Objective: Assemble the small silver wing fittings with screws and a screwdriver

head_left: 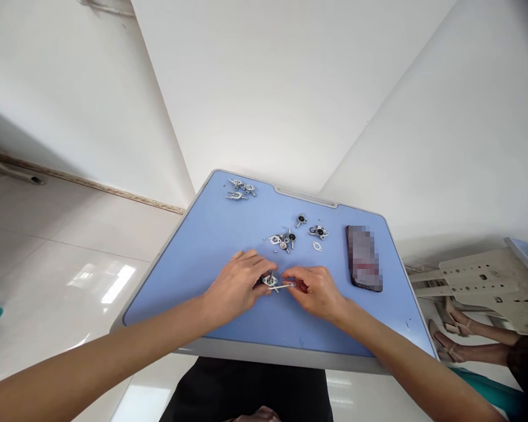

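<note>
My left hand (243, 280) is closed around the side of a small metal valve-like part (270, 281), which has an oval flange with a hole at each end. A short stem stands up from its middle, near my fingertips. My right hand (314, 288) is closed in a pinch on a thin silver rod (284, 286) that looks like a small screwdriver. The rod's tip reaches the near side of the metal part; its other end is mostly hidden by my fingers. Both hands are low over the front half of the blue tabletop (180, 287).
Beyond my hands lie a cluster of metal parts (286, 239), two parts with black discs, one single (301, 220) and one stacked (319, 232), and an oval plate (317, 246). Forked metal pieces (242, 189) rest far left. A phone (364, 259) lies right. A person's feet (455, 334) show beyond.
</note>
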Available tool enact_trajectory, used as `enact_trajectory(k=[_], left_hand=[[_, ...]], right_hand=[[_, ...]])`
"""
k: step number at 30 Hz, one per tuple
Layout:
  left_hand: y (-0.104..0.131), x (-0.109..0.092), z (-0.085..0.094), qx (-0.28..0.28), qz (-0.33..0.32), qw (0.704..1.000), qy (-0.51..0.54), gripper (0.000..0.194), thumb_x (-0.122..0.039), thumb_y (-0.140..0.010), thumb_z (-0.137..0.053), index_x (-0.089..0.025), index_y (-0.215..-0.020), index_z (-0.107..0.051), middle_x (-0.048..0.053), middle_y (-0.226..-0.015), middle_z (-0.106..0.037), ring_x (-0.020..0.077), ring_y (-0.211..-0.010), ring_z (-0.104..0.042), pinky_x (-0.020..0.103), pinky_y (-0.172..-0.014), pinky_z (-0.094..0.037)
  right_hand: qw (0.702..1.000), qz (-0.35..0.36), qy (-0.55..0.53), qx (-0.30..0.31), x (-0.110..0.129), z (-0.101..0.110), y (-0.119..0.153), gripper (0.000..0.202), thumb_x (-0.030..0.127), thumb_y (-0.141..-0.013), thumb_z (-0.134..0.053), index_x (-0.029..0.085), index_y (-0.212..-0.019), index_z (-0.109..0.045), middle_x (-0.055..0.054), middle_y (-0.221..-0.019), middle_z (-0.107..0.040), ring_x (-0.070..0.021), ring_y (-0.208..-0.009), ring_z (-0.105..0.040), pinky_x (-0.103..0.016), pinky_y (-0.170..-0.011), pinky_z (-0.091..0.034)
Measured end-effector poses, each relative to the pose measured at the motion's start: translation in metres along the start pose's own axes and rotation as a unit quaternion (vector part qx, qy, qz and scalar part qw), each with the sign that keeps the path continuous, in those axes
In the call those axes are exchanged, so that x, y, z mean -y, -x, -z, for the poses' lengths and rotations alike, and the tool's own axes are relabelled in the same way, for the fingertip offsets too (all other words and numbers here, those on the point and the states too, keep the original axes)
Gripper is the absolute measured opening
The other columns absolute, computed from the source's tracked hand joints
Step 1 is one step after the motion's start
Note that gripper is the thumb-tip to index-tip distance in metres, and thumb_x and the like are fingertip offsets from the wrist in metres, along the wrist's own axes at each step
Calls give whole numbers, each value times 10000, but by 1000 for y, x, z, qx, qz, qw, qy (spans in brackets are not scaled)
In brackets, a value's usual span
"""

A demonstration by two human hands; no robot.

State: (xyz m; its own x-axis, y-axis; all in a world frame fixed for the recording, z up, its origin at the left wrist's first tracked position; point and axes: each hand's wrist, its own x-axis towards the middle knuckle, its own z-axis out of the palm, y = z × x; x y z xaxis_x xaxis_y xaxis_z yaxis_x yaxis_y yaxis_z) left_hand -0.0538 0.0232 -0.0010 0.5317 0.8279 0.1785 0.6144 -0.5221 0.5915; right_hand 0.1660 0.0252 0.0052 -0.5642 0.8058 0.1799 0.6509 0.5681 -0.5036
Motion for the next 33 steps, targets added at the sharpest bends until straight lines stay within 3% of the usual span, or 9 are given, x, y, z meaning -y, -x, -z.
enact_trajectory(k=[7, 10, 14, 20, 26, 33], left_hand=[[3, -8, 0, -13, 25, 1000, -4, 217, -198, -729, -826, -188, -808, -624, -13, -820, -650, 199, -842, -548, 317, -712, -343], [2, -7, 1, -8, 26, 1000, 10, 203, -213, -726, -829, -198, -809, -644, -10, -866, -650, 202, -869, -547, 325, -737, -344], [1, -5, 6, 16, 16, 1000, 16, 248, -244, -736, -826, -218, -922, -665, -17, -901, -680, 206, -890, -569, 345, -778, -344], [-1, -8, 9, 71, 1, 997, -28, 174, -284, -768, -797, -221, -890, -690, -23, -813, -679, 193, -806, -590, 357, -789, -346], [5, -12, 1, 40, -14, 998, -55, 214, -283, -781, -776, -209, -949, -665, 1, -869, -692, 222, -864, -571, 364, -771, -335], [9, -9, -3, 15, -21, 1000, -6, 64, -231, -839, -705, -203, -849, -648, -1, -820, -667, 198, -819, -545, 357, -748, -320]], right_hand=[[989, -105, -63, 83, 24, 5, -10, 159, 170, -791, -576, 205, -830, -726, 62, -521, -482, -76, -487, -349, -220, -520, -256], [951, -228, -172, 119, 27, 11, -16, 161, 284, -818, -572, 200, -808, -708, 79, -500, -395, -73, -460, -291, -213, -468, -238], [906, -333, -250, 79, 28, 10, -8, 203, 368, -794, -593, 186, -818, -681, 81, -524, -370, -77, -472, -271, -214, -438, -234], [922, -316, -220, 27, 31, -6, 16, 229, 379, -819, -587, 182, -838, -701, 65, -536, -396, -84, -497, -294, -223, -461, -250], [940, -269, -206, 49, 26, -9, 9, 215, 359, -848, -575, 190, -825, -706, 58, -550, -431, -86, -516, -327, -218, -480, -261], [956, -238, -154, 76, 28, -5, 4, 203, 336, -855, -579, 202, -765, -703, 62, -525, -407, -84, -498, -308, -218, -484, -244]])
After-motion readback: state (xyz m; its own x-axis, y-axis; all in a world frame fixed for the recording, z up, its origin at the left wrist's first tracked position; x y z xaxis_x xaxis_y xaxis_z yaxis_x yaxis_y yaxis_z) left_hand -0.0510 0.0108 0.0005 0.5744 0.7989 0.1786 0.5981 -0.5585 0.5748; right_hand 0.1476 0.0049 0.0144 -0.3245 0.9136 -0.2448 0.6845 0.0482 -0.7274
